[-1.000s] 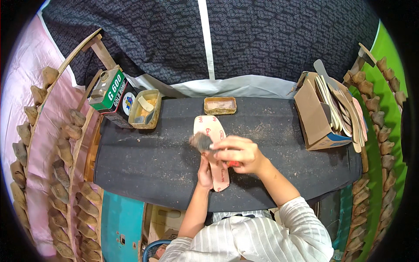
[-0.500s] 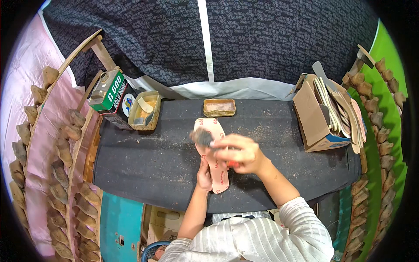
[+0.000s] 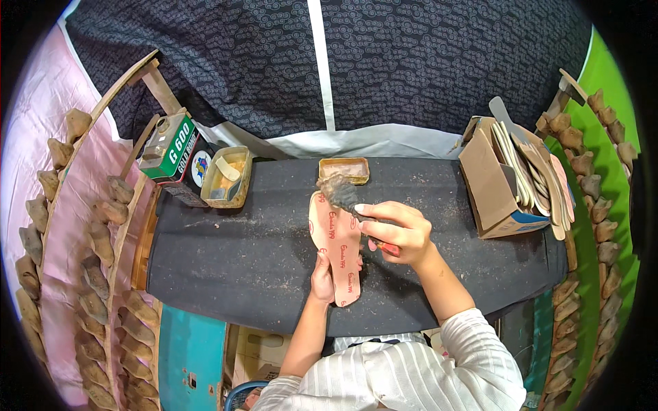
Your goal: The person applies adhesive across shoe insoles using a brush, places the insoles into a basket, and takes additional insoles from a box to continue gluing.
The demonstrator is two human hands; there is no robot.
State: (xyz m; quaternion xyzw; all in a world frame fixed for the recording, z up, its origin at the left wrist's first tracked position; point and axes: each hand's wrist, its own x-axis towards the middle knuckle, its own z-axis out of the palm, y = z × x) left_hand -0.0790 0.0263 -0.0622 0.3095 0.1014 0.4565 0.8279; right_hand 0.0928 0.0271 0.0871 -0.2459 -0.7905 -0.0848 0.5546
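My left hand (image 3: 322, 277) grips a pink shoe insole (image 3: 334, 240) with red print by its narrower near part, thumb on top. The insole is held above the dark cloth of the table, wide end pointing away from me. Closed around the red handle of a brush is my right hand (image 3: 404, 233). The brush's dark grey, motion-blurred head (image 3: 339, 192) lies over the insole's far end and covers part of it. Whether the bristles press on the surface I cannot tell. Just beyond stands a small shallow tray (image 3: 344, 162) with a whitish inside.
At the back left stand a green and black metal can (image 3: 175, 157) and a yellowish tub (image 3: 226, 196) holding scraps. A cardboard box (image 3: 486, 185) of insoles is at the back right. Racks of wooden shoe lasts (image 3: 96, 301) line both sides. Crumbs dot the cloth.
The brush has moved away from me, from the insole's upper middle to its far tip. My right hand has shifted slightly right. The insole has shifted a little toward me, still in my left hand.
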